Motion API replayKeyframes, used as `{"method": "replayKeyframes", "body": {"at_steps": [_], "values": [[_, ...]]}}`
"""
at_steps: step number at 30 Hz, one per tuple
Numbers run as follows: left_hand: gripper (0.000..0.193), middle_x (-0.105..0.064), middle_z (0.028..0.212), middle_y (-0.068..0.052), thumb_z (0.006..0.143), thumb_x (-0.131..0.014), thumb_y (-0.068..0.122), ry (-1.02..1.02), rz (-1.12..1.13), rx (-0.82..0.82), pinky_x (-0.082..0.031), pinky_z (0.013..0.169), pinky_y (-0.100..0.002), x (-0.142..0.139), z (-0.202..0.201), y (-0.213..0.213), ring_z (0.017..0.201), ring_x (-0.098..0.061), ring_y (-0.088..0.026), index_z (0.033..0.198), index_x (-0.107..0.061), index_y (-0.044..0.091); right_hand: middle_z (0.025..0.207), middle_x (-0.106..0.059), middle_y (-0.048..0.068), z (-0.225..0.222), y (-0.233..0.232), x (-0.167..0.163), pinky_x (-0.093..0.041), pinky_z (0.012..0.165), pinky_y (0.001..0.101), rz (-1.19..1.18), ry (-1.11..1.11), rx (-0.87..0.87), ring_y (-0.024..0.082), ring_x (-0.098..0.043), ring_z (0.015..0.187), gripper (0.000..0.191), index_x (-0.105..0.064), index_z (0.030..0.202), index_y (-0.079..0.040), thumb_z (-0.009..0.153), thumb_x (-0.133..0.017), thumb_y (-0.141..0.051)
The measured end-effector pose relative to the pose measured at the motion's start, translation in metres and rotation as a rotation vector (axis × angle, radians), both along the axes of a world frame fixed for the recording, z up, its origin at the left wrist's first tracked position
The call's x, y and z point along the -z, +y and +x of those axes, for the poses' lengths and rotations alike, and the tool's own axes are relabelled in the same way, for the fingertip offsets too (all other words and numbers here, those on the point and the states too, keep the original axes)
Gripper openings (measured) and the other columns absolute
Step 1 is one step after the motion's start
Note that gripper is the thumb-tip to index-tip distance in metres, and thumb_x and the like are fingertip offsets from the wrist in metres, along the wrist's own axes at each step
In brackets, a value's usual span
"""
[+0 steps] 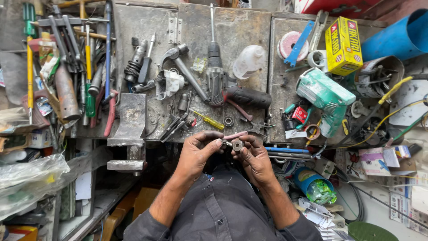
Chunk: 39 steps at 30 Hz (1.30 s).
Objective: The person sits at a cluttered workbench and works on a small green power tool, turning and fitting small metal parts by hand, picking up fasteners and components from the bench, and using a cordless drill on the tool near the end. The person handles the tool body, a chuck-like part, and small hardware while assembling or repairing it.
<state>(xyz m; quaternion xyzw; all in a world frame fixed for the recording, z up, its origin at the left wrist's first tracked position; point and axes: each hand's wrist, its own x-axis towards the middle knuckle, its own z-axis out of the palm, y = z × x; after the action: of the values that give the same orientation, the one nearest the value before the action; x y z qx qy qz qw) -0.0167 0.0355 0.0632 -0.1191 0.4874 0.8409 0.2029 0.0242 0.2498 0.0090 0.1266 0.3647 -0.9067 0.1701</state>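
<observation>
The left hand (195, 153) has its grip closed, fingertips pinched on a small metal part (224, 143) that juts toward the other hand. The right hand (255, 157) is likewise closed, thumb and fingers pinching a small round metal ring (238, 145) like a bearing. The two pieces meet between the fingertips; whether they are joined I cannot tell. A thin pink rod (235, 135) lies just at 12 o'clock of the fingertips, and whether a finger touches it is unclear.

Both hands hover at the near edge of the grimy metal desk (249, 31), so the ring sits at 3 o'clock of the left grip and right at the tips of the right one.

Counted on the desk: one power drill (217, 78) with a black handle, at 12 o'clock of the hands; one hammer (180, 62) at 11 o'clock; one yellow-handled screwdriver (209, 119) just above the hands; one loose bearing (228, 121) beside it; one green and white power tool (323, 96) at 2 o'clock; one yellow box (342, 44) farther out at 1 o'clock; one clear plastic bottle (248, 61); one bench vise (129, 129) at 9 o'clock. One blue tub (314, 186) stands at 4 o'clock, below the desk edge.
</observation>
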Motion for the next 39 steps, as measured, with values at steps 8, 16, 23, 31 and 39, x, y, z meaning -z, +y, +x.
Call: {"method": "replayKeyframes", "body": {"at_steps": [8, 16, 23, 31, 39], "values": [[0.016, -0.070, 0.108, -0.006, 0.095, -0.070, 0.000, 0.187, -0.090, -0.073, -0.058, 0.083, -0.026, -0.029, 0.020, -0.022, 0.093, -0.069, -0.009, 0.111, -0.072, -0.004, 0.118, -0.070, 0.012, 0.003, -0.023, -0.011, -0.057, 0.093, 0.0331, 0.005, -0.024, -0.063, 0.020, -0.070, 0.101, 0.038, -0.061, 0.131, -0.003, 0.097, -0.071, -0.017], [0.013, -0.070, 0.108, -0.007, 0.095, -0.071, 0.000, 0.385, -0.347, -0.038, -0.059, 0.084, -0.025, -0.061, 0.030, -0.046, 0.097, -0.071, -0.012, 0.107, -0.074, -0.001, 0.112, -0.072, 0.012, 0.009, -0.042, -0.018, -0.058, 0.086, 0.0320, 0.019, -0.050, -0.123, 0.019, -0.071, 0.095, 0.043, -0.061, 0.129, 0.002, 0.097, -0.070, -0.024], [0.013, -0.073, 0.103, -0.009, 0.091, -0.072, 0.000, 0.459, -0.443, -0.018, -0.060, 0.081, -0.026, -0.073, 0.030, -0.069, 0.092, -0.074, -0.014, 0.105, -0.074, -0.001, 0.103, -0.073, 0.012, 0.009, -0.061, -0.029, -0.059, 0.076, 0.0287, 0.233, -0.003, -0.167, 0.018, -0.072, 0.086, 0.048, -0.063, 0.126, 0.005, 0.098, -0.066, -0.033], [0.015, -0.075, 0.099, -0.009, 0.088, -0.073, 0.000, 0.546, -0.528, 0.007, -0.061, 0.077, -0.028, -0.080, 0.033, -0.086, 0.089, -0.076, -0.017, 0.103, -0.075, 0.000, 0.095, -0.073, 0.011, 0.011, -0.079, -0.045, -0.058, 0.068, 0.0269, 0.376, 0.035, -0.194, 0.016, -0.072, 0.080, 0.045, -0.063, 0.123, 0.004, 0.099, -0.064, -0.035], [0.015, -0.076, 0.097, -0.011, 0.087, -0.074, 0.002, 0.579, -0.546, 0.002, -0.061, 0.078, -0.030, -0.080, 0.037, -0.095, 0.089, -0.077, -0.021, 0.102, -0.075, 0.001, 0.094, -0.073, 0.011, 0.016, -0.089, -0.047, -0.058, 0.069, 0.0272, 0.357, 0.043, -0.177, 0.015, -0.070, 0.079, 0.045, -0.063, 0.123, 0.004, 0.100, -0.062, -0.034]]}}
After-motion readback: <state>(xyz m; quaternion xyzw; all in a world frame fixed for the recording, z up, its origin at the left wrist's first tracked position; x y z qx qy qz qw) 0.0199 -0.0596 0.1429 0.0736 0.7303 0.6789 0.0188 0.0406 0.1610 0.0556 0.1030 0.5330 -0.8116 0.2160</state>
